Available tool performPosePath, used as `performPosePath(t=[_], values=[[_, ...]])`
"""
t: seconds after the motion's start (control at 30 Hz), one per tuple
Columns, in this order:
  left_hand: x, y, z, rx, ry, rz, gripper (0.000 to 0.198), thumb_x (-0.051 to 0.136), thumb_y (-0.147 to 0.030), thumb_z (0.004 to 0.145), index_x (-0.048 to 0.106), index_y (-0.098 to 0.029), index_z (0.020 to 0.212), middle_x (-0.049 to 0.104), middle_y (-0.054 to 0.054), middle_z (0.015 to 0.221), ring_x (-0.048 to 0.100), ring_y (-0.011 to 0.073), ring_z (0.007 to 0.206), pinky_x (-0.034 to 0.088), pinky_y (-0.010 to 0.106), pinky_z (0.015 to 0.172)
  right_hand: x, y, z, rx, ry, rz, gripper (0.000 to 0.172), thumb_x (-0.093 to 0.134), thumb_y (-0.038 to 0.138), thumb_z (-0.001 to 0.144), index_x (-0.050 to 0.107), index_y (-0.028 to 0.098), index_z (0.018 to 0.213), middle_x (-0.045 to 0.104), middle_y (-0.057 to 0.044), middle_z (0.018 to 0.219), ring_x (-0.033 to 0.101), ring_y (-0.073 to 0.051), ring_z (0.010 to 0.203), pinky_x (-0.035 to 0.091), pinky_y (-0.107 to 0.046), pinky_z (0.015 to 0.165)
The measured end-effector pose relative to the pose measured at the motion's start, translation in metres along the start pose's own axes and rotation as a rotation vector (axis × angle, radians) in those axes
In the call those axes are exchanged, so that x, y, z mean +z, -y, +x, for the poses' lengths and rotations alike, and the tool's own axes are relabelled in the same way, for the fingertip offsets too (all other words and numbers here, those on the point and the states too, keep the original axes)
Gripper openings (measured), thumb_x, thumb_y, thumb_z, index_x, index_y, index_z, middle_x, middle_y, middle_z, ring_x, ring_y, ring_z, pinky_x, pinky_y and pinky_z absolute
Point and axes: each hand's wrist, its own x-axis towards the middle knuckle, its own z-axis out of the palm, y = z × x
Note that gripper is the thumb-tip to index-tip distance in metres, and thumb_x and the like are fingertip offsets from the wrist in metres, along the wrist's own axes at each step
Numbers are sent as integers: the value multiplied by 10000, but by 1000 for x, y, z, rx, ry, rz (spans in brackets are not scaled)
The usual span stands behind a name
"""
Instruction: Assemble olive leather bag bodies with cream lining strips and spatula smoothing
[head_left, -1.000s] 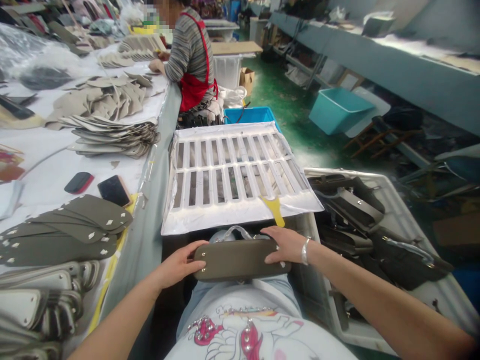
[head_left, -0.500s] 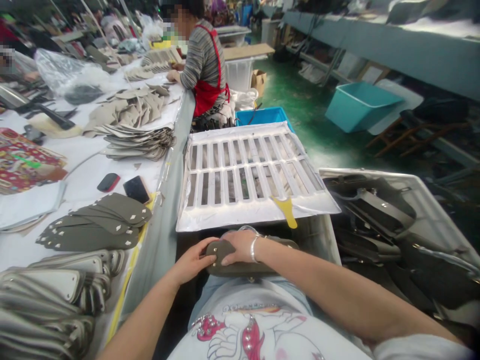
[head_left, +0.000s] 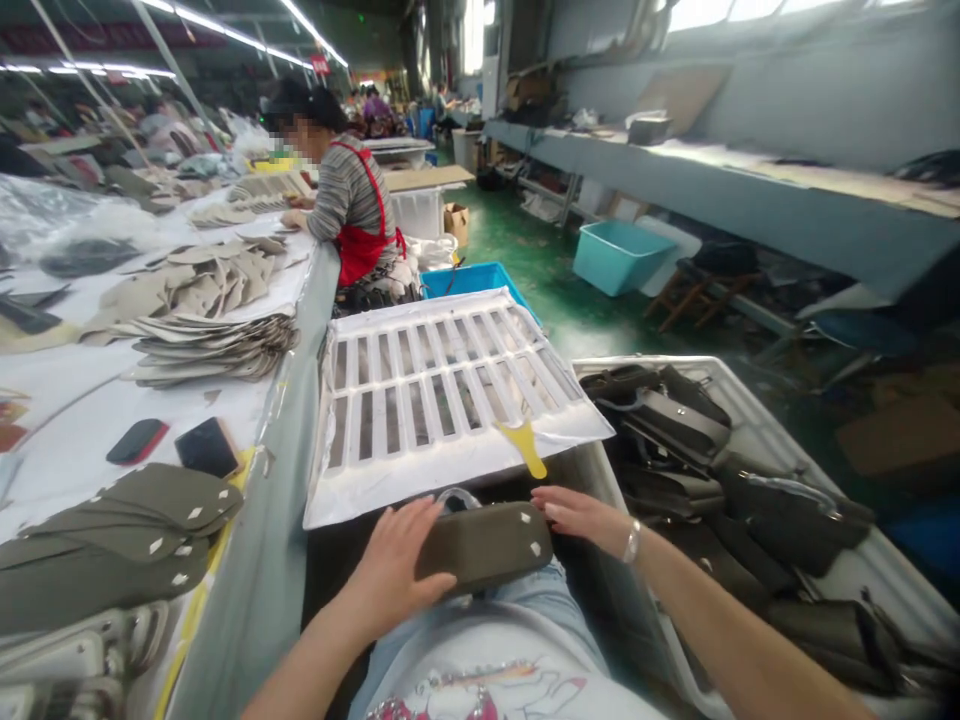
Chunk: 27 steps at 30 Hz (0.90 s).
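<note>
A dark olive handbag [head_left: 484,545] lies across my lap, its long rounded panel facing up with small white patches at the right end. Part of a handle in clear wrap [head_left: 455,497] sticks out on its far side. My left hand [head_left: 405,570] grips the left end, thumb along the near edge and fingers over the top. At the right end, my right hand [head_left: 581,518] has its fingers stretched out beside the bag, holding nothing. Just beyond stands a white slatted crate [head_left: 450,450] with a yellow scraper-like piece [head_left: 525,447] on its near rim.
On my right, a white bin [head_left: 720,365] holds several dark handbags [head_left: 675,425]. The table [head_left: 225,400] at left carries olive panels [head_left: 142,510], grey stacked pieces [head_left: 217,345] and two small dark blocks. A co-worker [head_left: 352,200] in a red apron sits ahead. Blue tubs [head_left: 622,258] stand beyond.
The bag has been turned, so white patches show where brass studs did. My right hand has left its top and moved to its right end. My view has tilted up and swung right.
</note>
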Motion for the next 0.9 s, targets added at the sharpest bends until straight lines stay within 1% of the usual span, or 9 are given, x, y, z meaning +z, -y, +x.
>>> performPosePath(t=[0.1, 0.23, 0.37, 0.5, 0.57, 0.63, 0.73, 0.8, 0.9], values=[[32, -35, 27, 108, 44, 131, 913, 666, -500, 624, 294, -170, 1389, 309, 111, 1445, 271, 297, 1311, 97, 539, 1097, 14, -20, -17, -1, -19, 321, 577, 507, 556, 786, 488, 171, 1214, 548, -116, 1230, 532, -224, 1114, 435, -404, 936], [61, -54, 48, 154, -6, 251, 999, 625, -585, 606, 244, -135, 1413, 294, 109, 1451, 278, 295, 1289, 140, 484, 1089, 37, -25, -17, -162, -162, 263, 447, 512, 444, 786, 565, 154, 1121, 592, -97, 1140, 525, -227, 1089, 381, -399, 983], [66, -57, 50, 158, -33, 325, 989, 603, -582, 612, 244, -134, 1417, 332, 107, 1427, 301, 288, 1254, 172, 445, 1068, 52, -21, -4, -161, -354, 117, 392, 452, 388, 781, 582, 155, 1068, 602, -93, 1056, 541, -228, 1003, 395, -385, 932], [67, -68, 52, 137, -59, 361, 986, 601, -567, 615, 250, -108, 1414, 358, 137, 1400, 323, 307, 1221, 176, 453, 1050, 62, -26, 2, -76, -460, 205, 364, 468, 404, 765, 557, 180, 1038, 603, -72, 947, 548, -217, 898, 411, -367, 842], [69, -74, 53, 130, -52, 357, 989, 600, -553, 610, 245, -103, 1416, 362, 146, 1394, 328, 320, 1215, 181, 458, 1041, 61, -34, 1, -78, -440, 258, 385, 492, 439, 755, 544, 190, 1045, 607, -65, 942, 549, -208, 887, 416, -353, 813], [70, -77, 54, 131, -40, 339, 990, 606, -519, 598, 238, -106, 1419, 377, 145, 1382, 342, 320, 1205, 196, 450, 1034, 58, -47, -2, -45, -347, 440, 444, 516, 517, 745, 548, 205, 1059, 600, -64, 1035, 542, -205, 949, 413, -341, 810], [70, -77, 56, 128, -31, 299, 972, 608, -456, 589, 241, -99, 1416, 412, 138, 1354, 367, 308, 1187, 221, 440, 1022, 60, -69, 1, 156, -229, 837, 545, 500, 666, 716, 588, 212, 1004, 584, -58, 1115, 505, -209, 1043, 381, -354, 842], [68, -77, 58, 124, -30, 274, 946, 599, -414, 592, 251, -90, 1409, 434, 137, 1334, 381, 302, 1177, 236, 440, 1014, 69, -78, 11, 252, -217, 956, 587, 463, 714, 713, 609, 197, 950, 616, -65, 1028, 519, -220, 1011, 374, -375, 842], [62, -79, 59, 127, -36, 230, 910, 594, -349, 586, 272, -86, 1395, 450, 138, 1317, 393, 292, 1176, 253, 435, 1011, 84, -80, 24, 237, -204, 1014, 566, 444, 702, 739, 611, 189, 911, 634, -55, 862, 563, -206, 866, 417, -351, 775]])
